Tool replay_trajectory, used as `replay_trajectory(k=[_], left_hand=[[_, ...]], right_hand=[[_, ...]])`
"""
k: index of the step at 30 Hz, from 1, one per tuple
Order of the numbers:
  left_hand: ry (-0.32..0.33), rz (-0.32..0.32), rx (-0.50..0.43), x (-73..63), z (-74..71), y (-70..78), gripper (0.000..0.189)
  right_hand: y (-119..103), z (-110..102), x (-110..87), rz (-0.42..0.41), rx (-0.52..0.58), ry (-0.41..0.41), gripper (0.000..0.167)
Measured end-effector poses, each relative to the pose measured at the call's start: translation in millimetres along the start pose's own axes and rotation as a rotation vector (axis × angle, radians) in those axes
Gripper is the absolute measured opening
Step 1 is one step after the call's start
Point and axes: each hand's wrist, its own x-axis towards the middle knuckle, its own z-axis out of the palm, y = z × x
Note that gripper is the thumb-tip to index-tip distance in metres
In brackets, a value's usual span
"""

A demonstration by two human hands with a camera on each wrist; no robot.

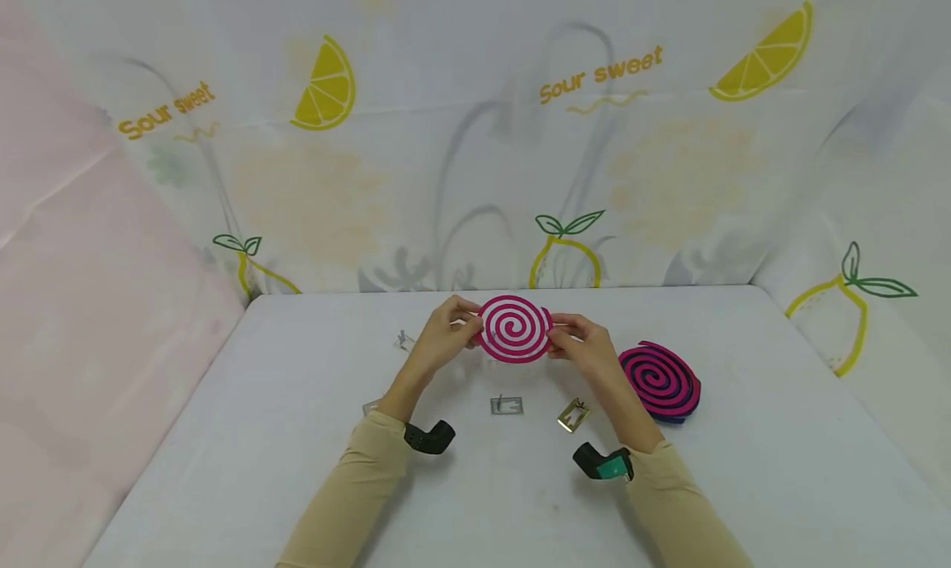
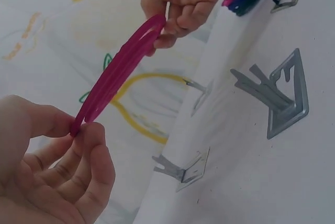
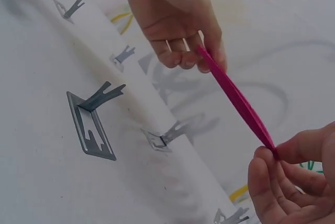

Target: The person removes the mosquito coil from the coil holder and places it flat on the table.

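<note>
A flat magenta spiral disc point(image 1: 513, 330) is held above the white table, its coiled face toward the head camera. My left hand point(image 1: 448, 330) pinches its left edge between thumb and fingers. On the opposite edge, my right hand point(image 1: 585, 345) pinches it the same way. Both wrist views show the spiral point(image 2: 118, 75) nearly edge-on, with slight gaps between its coils. Below the hands stand small metal pieces, each a rectangular cut-out plate with a forked upright prong. One silver forked stand point(image 3: 94, 130) shows plainly in the right wrist view.
Right of my right forearm lies a stack of magenta and dark blue spirals point(image 1: 672, 390). A gold-looking forked stand point(image 1: 566, 423) sits between the forearms, near a silver one point(image 1: 513, 413). More stands are partly hidden by the left arm. A printed cloth point(image 1: 416, 196) rises behind the table.
</note>
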Motion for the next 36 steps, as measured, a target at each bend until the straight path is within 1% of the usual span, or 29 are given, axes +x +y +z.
replay_trajectory(k=[5, 8, 10, 17, 21, 25, 29, 32, 36], left_hand=[[-0.022, -0.040, -0.070, 3.3, 7.7, -0.9, 0.026], [-0.024, -0.056, -0.085, 3.7, 12.1, 0.0, 0.026], [-0.027, -0.060, -0.084, 3.9, 15.4, 0.8, 0.025], [-0.050, -0.053, -0.083, 6.4, 29.8, 2.8, 0.026], [-0.062, -0.071, -0.093, 9.0, 39.7, 1.9, 0.026], [-0.099, -0.085, -0.117, 11.1, 49.1, 2.1, 0.030], [-0.120, -0.074, -0.136, 11.9, 57.5, 4.0, 0.033], [-0.113, -0.063, -0.149, 12.4, 64.7, 5.6, 0.030], [-0.108, -0.061, -0.177, 13.9, 74.4, 7.9, 0.029]], right_hand=[[-0.7, -13.1, -0.7, 0.049, 0.050, -0.037, 0.039], [-0.6, -20.1, -1.4, 0.089, 0.076, -0.058, 0.040], [-0.5, -24.2, -2.6, 0.094, 0.071, -0.070, 0.040], [-0.2, -39.6, -5.3, 0.055, 0.021, -0.063, 0.040], [-0.2, -49.2, -6.1, 0.059, 0.002, -0.052, 0.042], [-1.1, -60.3, -8.5, 0.061, 0.012, -0.050, 0.042], [-1.6, -69.0, -10.4, 0.028, 0.014, -0.036, 0.041], [-1.0, -73.9, -11.4, 0.000, -0.014, -0.011, 0.040], [-1.9, -80.7, -13.4, -0.005, -0.066, 0.016, 0.040]])
